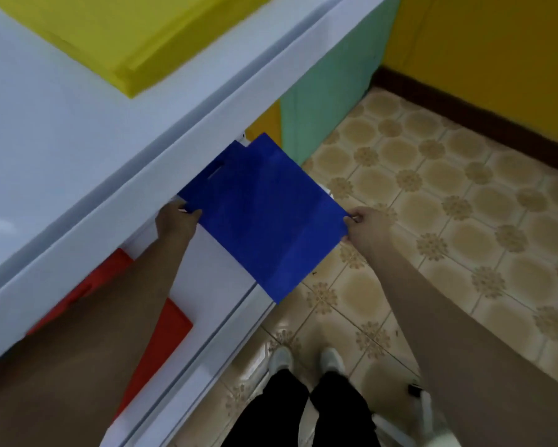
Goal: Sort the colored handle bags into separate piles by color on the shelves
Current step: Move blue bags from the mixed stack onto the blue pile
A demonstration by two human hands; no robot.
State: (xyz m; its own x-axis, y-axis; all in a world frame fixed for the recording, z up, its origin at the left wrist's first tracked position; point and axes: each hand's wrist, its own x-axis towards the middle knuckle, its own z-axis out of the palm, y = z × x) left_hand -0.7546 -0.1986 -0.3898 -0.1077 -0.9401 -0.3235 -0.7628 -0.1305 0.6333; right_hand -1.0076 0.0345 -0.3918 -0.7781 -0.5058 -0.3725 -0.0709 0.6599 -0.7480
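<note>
Bare white lower shelf surface [221,269] between flat red bag pile [161,337] and flat blue handle bag [264,217]: room to pass there. White upper shelf edge [142,175] overhangs lower shelf, blocks reach from above. Yellow bag stack [116,37] occupies upper shelf rear. Tiled floor [432,221] right of shelving open.

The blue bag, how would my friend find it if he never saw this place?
Find the white shelf unit and look under its top shelf. The blue bag is held flat there between the left hand and the right hand. The red pile alongside lies untouched.
</note>
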